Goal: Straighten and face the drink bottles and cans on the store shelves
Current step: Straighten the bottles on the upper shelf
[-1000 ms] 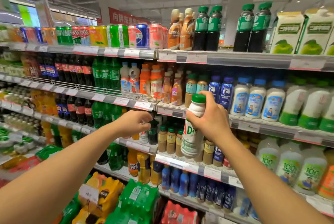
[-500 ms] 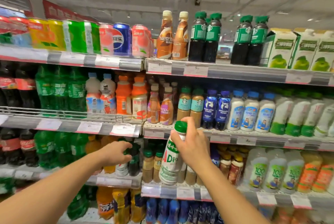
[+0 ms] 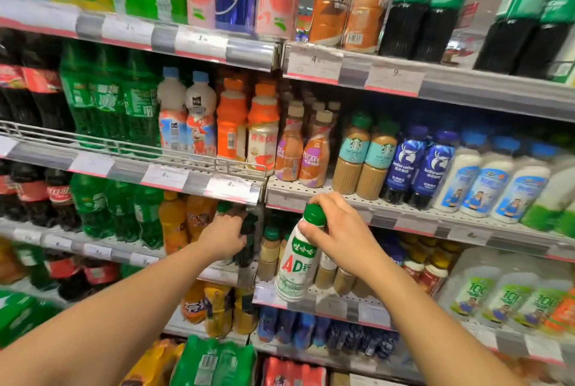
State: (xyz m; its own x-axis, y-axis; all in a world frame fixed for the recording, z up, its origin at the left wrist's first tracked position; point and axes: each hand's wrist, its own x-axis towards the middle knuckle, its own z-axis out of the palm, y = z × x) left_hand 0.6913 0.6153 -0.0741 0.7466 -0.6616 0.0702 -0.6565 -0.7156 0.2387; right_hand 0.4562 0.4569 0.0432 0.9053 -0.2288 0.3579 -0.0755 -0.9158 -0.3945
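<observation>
Fingers [image 3: 334,231] of the right hand [image 3: 343,238] pinch the AD bottle [image 3: 294,267] by its neck; left hand [image 3: 224,238] grips a dark bottle [image 3: 247,241].

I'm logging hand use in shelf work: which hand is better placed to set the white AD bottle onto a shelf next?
Right. The right hand already grips the white AD bottle by its neck, while the left hand is busy on a dark bottle.

The right hand [image 3: 342,236] holds a white bottle [image 3: 295,264] with a green cap by its neck, tilted, in front of the shelf edge [image 3: 314,304]. The left hand [image 3: 224,238] grips a dark bottle [image 3: 247,242] at the end of the next shelf.
</observation>
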